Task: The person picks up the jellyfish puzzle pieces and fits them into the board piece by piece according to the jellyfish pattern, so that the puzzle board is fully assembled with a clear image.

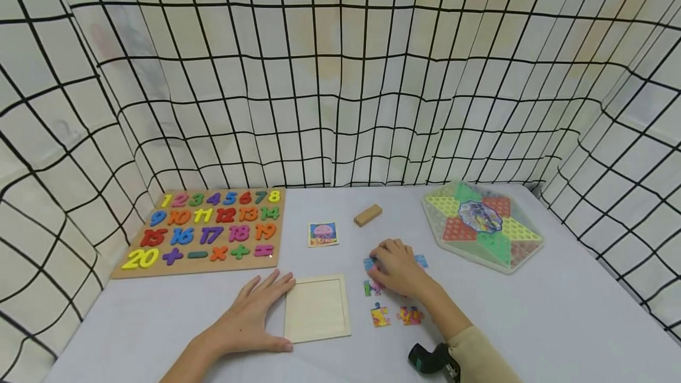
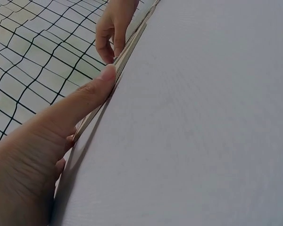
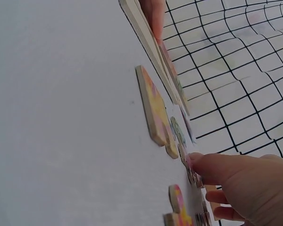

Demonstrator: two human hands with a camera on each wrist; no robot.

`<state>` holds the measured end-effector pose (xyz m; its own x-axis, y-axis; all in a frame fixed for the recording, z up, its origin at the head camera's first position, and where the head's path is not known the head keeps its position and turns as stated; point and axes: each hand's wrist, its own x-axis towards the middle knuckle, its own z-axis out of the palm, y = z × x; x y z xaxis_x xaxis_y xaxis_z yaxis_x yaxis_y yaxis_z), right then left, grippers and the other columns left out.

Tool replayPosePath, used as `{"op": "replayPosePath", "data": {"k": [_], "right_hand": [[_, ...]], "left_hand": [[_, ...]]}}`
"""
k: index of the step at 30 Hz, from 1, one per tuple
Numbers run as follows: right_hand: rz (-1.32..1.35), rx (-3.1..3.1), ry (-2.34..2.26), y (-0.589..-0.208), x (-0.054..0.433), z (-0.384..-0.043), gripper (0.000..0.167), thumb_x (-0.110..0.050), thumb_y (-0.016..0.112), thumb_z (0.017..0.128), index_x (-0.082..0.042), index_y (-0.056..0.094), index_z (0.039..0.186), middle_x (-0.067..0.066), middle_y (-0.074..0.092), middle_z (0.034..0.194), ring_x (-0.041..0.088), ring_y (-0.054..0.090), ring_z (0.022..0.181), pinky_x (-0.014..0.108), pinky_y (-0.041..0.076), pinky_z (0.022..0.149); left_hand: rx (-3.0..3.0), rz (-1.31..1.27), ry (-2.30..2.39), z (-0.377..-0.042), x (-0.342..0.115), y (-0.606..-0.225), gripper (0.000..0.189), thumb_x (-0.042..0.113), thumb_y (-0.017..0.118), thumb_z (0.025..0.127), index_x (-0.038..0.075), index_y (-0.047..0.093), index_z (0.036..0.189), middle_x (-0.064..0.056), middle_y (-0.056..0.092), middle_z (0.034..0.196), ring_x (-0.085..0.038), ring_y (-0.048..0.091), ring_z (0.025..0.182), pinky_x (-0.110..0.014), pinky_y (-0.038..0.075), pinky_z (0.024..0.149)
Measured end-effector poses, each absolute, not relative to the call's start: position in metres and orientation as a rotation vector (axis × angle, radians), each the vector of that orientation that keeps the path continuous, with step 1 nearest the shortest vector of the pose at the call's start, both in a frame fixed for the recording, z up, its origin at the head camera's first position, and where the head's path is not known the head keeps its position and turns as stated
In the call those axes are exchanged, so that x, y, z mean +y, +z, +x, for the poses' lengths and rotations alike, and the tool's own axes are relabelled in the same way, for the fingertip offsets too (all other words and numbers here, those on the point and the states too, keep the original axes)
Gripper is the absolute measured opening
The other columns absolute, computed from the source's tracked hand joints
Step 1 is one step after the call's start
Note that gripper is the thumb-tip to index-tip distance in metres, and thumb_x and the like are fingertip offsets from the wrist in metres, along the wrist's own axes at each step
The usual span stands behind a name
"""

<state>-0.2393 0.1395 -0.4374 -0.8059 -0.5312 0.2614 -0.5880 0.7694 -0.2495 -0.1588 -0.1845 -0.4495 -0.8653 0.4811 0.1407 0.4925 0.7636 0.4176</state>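
A shallow square wooden puzzle tray (image 1: 318, 309) lies bare on the table. My left hand (image 1: 252, 315) spreads along its left side, fingertips touching the upper corner and the thumb (image 2: 96, 89) by the lower one. To the right of the tray, my right hand (image 1: 396, 268) reaches down among jigsaw pieces, thumb and curled fingers pinching a puzzle piece (image 1: 368, 264) that they partly hide. Nearer the front lie a yellow piece (image 1: 380, 315) and a pink-and-yellow piece (image 1: 410, 315). A green-and-pink piece (image 1: 370, 288) sits just below the hand, and a blue piece (image 1: 421, 260) shows behind it.
A wooden number board (image 1: 204, 232) stands at the left. Behind the tray lie a small picture card (image 1: 323, 234) and a wooden block (image 1: 368, 215). At the right is a star-patterned game board (image 1: 483, 226). Black netting (image 1: 340, 75) over white cloth encloses the table.
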Motion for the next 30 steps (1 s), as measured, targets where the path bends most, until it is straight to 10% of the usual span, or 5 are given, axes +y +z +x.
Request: {"op": "replayPosePath", "data": {"k": [13, 30], "right_hand": [[0.888, -2.731, 0.524, -0.4398, 0.1349, -0.2406, 0.031, -0.029, 0.07, 0.08, -0.015, 0.059, 0.105, 0.002, 0.057, 0.103, 0.022, 0.044, 0.1, 0.044, 0.033, 0.084], [0.8, -2.693, 0.855, -0.4342, 0.1301, -0.2392, 0.011, -0.007, 0.064, 0.084, -0.007, 0.065, 0.095, -0.004, 0.059, 0.075, 0.006, 0.05, 0.066, 0.02, 0.044, 0.059]], "left_hand": [[-2.924, -0.617, -0.9, -0.1575, -0.1851, -0.45, 0.068, 0.05, 0.048, 0.09, 0.007, 0.035, 0.141, -0.006, 0.034, 0.145, -0.023, 0.024, 0.135, -0.048, 0.006, 0.108], [-2.854, -0.629, -0.959, -0.1615, -0.1852, -0.4519, 0.053, 0.028, 0.062, 0.087, 0.009, 0.046, 0.134, -0.005, 0.044, 0.138, -0.023, 0.031, 0.132, -0.05, 0.015, 0.107]]}}
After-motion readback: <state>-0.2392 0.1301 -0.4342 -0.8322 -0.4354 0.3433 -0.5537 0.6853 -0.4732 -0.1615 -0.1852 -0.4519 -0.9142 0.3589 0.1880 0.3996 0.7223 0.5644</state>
